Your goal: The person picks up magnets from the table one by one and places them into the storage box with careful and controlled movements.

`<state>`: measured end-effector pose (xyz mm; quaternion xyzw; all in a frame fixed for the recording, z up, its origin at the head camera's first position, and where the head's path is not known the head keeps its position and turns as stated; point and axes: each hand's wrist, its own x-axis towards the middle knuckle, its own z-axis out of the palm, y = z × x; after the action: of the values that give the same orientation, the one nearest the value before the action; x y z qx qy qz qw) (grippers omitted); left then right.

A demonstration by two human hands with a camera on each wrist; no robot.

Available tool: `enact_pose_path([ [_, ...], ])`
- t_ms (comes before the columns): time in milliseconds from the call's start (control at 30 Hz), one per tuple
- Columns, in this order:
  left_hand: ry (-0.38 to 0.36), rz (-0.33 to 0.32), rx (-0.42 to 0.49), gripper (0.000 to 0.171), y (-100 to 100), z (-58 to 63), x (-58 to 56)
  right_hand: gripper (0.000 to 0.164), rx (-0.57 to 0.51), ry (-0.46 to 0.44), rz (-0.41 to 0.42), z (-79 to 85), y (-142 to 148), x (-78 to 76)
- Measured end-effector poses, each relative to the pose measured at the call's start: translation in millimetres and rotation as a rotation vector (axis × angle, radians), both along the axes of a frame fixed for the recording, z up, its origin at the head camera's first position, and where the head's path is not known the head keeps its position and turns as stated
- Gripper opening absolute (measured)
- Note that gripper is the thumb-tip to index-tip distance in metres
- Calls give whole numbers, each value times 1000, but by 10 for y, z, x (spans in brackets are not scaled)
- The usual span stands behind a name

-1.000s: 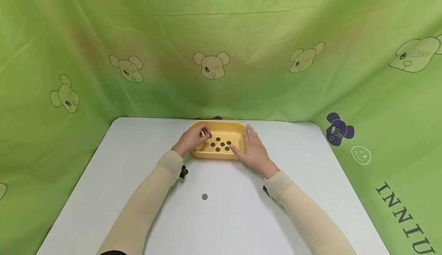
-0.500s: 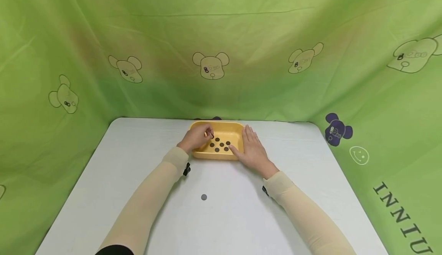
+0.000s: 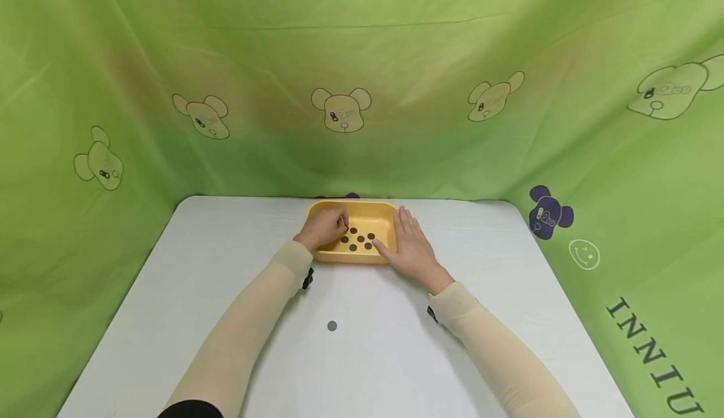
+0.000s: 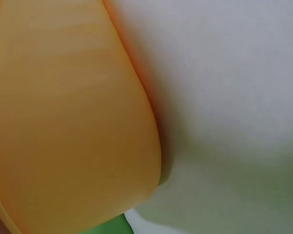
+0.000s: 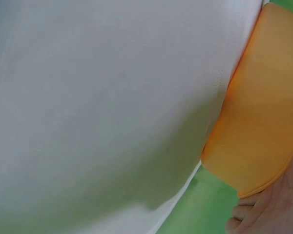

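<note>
A yellow rectangular tray (image 3: 378,212) stands near the table's far edge, its outer wall (image 4: 78,122) filling much of the left wrist view. Several small dark round discs (image 3: 361,239) lie flat on its floor. My left hand (image 3: 324,226) reaches over the tray's left end and pinches a dark disc (image 3: 346,228), mostly covered by the fingers. Along the right end, my right hand (image 3: 414,251) rests against the rim with straight fingers, its thumb reaching over the front corner. Fingertips (image 5: 241,212) show beside the tray in the right wrist view.
One loose grey disc (image 3: 332,325) lies on the white table (image 3: 384,336), nearer to me than the tray. Green printed cloth (image 3: 430,160) hangs behind the table and along both sides.
My left hand has moved slightly right and lower into the tray, still pinching the disc. The right hand stays against the rim. The whole head view has shifted slightly.
</note>
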<state>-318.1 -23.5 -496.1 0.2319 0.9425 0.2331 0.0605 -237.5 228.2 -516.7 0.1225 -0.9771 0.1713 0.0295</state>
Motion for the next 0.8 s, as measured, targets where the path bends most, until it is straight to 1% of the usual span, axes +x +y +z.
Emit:
enact_pose_path([
  [167, 11, 1, -28, 4, 9, -35, -10, 106, 5, 2, -3, -6, 1, 4],
  [300, 0, 8, -45, 3, 14, -52, -11, 107, 9, 9, 1, -8, -2, 2],
  [467, -15, 21, -46, 4, 24, -47, -1, 107, 14, 14, 1, -5, -2, 1],
  [600, -17, 36, -55, 6, 39, -32, 5, 107, 16, 16, -3, -5, 0, 0],
  [800, 2, 68, -105, 8, 62, -49, 5, 107, 18, 22, -4, -9, -1, -3],
])
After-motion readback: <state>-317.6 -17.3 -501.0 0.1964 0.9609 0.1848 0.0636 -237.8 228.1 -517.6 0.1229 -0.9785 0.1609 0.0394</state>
